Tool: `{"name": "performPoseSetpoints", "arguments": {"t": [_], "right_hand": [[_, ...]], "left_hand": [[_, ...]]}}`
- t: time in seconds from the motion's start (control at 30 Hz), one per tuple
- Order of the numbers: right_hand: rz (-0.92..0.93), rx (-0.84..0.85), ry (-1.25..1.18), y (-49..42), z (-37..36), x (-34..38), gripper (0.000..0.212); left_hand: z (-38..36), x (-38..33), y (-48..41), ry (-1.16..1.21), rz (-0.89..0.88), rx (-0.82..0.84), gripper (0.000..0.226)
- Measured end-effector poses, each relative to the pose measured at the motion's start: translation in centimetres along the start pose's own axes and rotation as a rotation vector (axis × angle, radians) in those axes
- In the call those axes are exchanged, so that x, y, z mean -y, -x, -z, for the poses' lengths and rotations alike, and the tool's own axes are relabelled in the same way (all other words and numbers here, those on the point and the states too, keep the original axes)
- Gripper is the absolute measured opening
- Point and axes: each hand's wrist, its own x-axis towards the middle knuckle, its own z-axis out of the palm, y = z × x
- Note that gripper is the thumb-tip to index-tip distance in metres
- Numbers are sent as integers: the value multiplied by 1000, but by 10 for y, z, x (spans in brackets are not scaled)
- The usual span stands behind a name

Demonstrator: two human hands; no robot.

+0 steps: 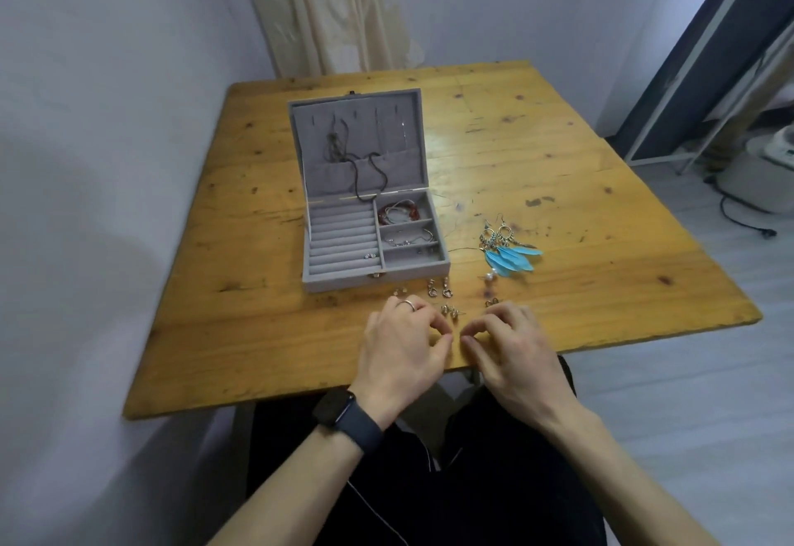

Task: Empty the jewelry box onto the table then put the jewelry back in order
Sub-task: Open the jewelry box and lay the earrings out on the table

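Soft, dim daylight, mild glare on the table (537, 124) top, slight blur, wide-angle bending at edges.

No lettering, brand or number is legible anywhere in the room, neither on the open grey felt-lined jewelry box (335, 282) nor on the black smartwatch (334, 408).

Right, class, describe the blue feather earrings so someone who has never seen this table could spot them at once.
Start at the wooden table and find the open grey jewelry box on it. Just right of the box's front corner lie the feather earrings, a pair side by side. They alone have bright blue feathers, while the small metal pieces nearby are plain.
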Motion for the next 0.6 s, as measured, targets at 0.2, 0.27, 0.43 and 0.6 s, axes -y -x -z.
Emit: {"name": "performPoseSetpoints", "arguments": {"t": [0.2,0.27,0.43,0.6], "right_hand": [[-32,-8,-51,-4,-5,2,7],[-51,-11,-79,-5,-6,2,6],[-64,-6,-135,-7,-2,1,7],[-63,0,-165,-7,0,1,7]], "left_hand": [[-7,3,1,-24,131,-4,17],[-7,3,1,-36,124,-10,18],[-6,5,0,-21,110,9,18],[-6,6,3,9,109,19,18]]}}
